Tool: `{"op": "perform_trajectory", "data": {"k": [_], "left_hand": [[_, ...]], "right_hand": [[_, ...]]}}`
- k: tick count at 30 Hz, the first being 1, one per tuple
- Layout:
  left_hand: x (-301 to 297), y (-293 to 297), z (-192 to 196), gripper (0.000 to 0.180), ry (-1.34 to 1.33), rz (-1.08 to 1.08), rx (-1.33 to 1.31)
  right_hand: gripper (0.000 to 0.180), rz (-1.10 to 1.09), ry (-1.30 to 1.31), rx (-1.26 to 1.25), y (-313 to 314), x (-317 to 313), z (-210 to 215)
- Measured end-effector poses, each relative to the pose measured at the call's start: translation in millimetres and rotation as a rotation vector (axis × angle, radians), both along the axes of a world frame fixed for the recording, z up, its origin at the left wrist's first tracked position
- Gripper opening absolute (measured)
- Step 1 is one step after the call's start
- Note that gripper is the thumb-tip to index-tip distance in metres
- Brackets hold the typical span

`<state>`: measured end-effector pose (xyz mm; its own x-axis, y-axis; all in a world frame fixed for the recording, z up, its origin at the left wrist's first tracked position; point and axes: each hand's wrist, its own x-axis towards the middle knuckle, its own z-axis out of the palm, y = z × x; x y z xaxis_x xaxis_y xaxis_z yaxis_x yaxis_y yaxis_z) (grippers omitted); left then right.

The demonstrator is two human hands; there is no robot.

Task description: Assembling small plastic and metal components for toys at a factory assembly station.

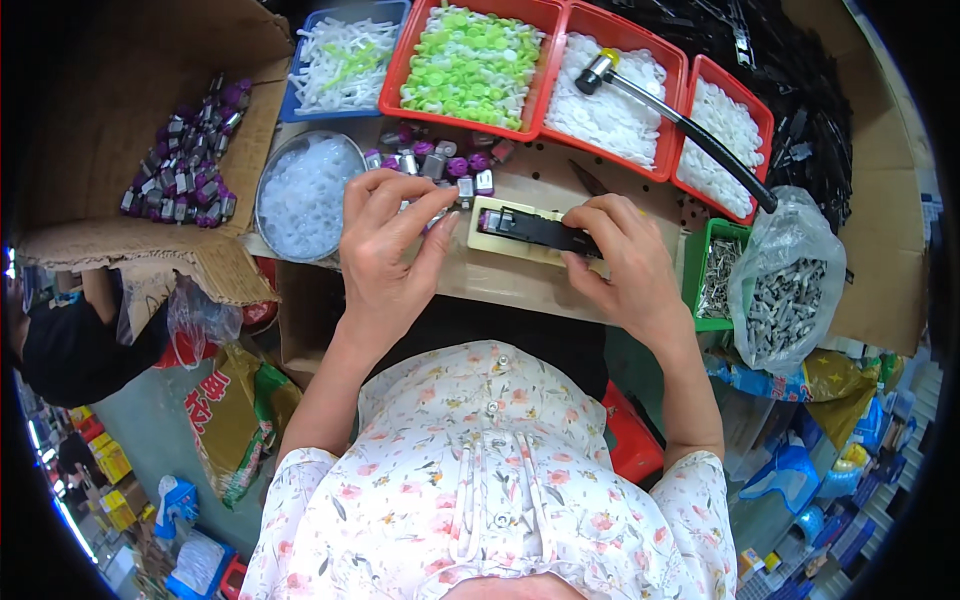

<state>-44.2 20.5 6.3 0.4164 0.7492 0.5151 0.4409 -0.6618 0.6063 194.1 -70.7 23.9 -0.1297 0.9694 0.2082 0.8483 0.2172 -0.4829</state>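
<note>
My right hand [628, 255] grips the right end of a long black plastic part [540, 229]. That part lies along a cream-coloured block [490, 242], and a small purple and metal piece shows at its left end. My left hand [390, 240] is closed in a pinch left of the block, thumb and forefinger close together; what sits between the fingertips is too small to make out. Just beyond those fingers lies a loose pile of small purple and silver pieces [456, 167].
Bins line the back: a blue one [288, 100] with white sticks, red ones [388, 95] with green and white caps. A rubber-headed hammer [690, 125] rests across two. Clear pieces fill a round bowl [262, 215]; metal parts fill a green bin [690, 270] and a plastic bag [790, 290].
</note>
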Motion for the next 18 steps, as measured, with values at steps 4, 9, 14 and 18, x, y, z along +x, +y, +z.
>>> {"op": "perform_trajectory", "data": {"k": [4,9,14,18], "left_hand": [[-6,-2,-5,0.027,0.014,-0.009,-0.037],[-1,-2,-6,0.027,0.000,-0.029,-0.045],[6,-4,-6,0.026,0.005,-0.064,-0.054],[16,-10,-10,0.026,-0.007,-0.110,-0.060]], "right_hand": [[0.032,0.020,-0.035,-0.075,7,-5,-1],[0.032,0.030,-0.055,-0.074,12,-10,-2],[0.032,0.021,-0.106,-0.077,14,-10,-3],[0.032,0.038,-0.039,-0.056,14,-7,-6]]}}
